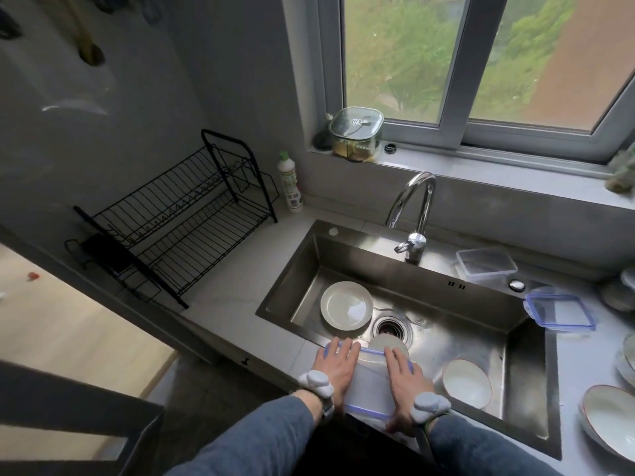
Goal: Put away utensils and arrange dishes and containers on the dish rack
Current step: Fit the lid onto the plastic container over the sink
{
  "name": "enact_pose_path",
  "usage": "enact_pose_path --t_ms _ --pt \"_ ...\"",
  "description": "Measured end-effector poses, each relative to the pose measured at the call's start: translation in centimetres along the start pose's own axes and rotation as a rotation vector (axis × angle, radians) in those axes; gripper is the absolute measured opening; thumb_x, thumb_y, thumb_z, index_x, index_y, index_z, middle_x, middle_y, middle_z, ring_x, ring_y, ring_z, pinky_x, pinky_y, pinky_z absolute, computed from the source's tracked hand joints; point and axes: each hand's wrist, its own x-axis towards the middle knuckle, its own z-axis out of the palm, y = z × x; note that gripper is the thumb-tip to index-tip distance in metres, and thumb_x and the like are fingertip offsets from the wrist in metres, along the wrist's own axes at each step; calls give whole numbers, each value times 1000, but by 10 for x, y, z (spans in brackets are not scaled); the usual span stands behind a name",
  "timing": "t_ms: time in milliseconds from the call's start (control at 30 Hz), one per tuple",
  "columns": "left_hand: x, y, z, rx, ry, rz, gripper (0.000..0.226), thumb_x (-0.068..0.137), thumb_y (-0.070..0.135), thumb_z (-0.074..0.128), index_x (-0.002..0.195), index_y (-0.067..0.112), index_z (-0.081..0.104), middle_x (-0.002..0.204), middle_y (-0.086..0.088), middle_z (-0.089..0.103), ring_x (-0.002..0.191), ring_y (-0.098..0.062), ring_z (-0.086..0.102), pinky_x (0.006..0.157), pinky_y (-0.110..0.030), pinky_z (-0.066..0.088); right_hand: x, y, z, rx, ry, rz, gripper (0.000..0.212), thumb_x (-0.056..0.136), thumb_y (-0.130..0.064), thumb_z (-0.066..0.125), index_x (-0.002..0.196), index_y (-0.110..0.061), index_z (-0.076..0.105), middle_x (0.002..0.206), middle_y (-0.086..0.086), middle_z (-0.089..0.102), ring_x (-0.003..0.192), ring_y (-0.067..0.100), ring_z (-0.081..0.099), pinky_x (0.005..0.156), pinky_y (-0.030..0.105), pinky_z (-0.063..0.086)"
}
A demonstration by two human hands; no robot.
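Both my hands hold a clear plastic container with a blue-rimmed lid (369, 383) over the near edge of the steel sink (429, 269). My left hand (335, 367) grips its left side and my right hand (405, 383) grips its right side, fingers laid over the top. A white plate (346, 305) lies in the sink's left part. A small dish (385, 343) shows just beyond the container, partly hidden by it. A white bowl (466, 383) leans in the sink to the right. The black two-tier dish rack (178, 214) stands bare on the counter at the left.
A chrome tap (412, 207) rises behind the sink. A clear container (486, 264) and a blue-rimmed lid (560, 310) sit on the right counter, with bowls (608, 420) nearer me. A detergent bottle (289, 182) stands by the rack. A lidded jar (356, 134) rests on the windowsill.
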Motion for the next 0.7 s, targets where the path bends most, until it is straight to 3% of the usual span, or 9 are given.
enact_pose_path --t_ms 200,333,433,533,700 --pt "2 -2 6 -21 70 16 126 61 26 92 154 13 8 155 -10 18 141 -38 22 108 -53 38 5 -5 4 64 47 58 92 95 -16 59 159 -25 -7 167 0 -4 142 35 26 110 45 40" --pt "0 -2 5 -60 94 34 130 52 32 95 151 18 13 149 -6 23 137 -34 26 102 -53 45 -6 -3 -11 64 -23 19 102 87 -24 69 158 -23 -5 165 2 -2 140 35 29 107 44 42" --pt "0 -12 -15 -82 71 80 124 44 49 96 143 20 26 139 -4 38 124 -31 39 96 -51 50 -10 5 -40 62 -80 -66 129 59 -40 85 155 -23 2 157 -1 11 132 31 40 100 39 47" --pt "-6 -27 -43 -64 119 86 122 45 60 92 142 24 26 137 -1 41 120 -26 41 102 -49 47 -3 6 -71 71 -34 -139 140 43 -48 86 154 -25 4 151 -3 21 128 26 44 101 36 48" --pt "-13 -58 -78 -122 237 -7 126 61 51 88 156 20 10 155 -1 23 143 -27 24 119 -45 33 22 -12 -124 43 68 -201 145 36 -61 79 154 -27 4 151 -7 20 126 26 43 102 44 49"
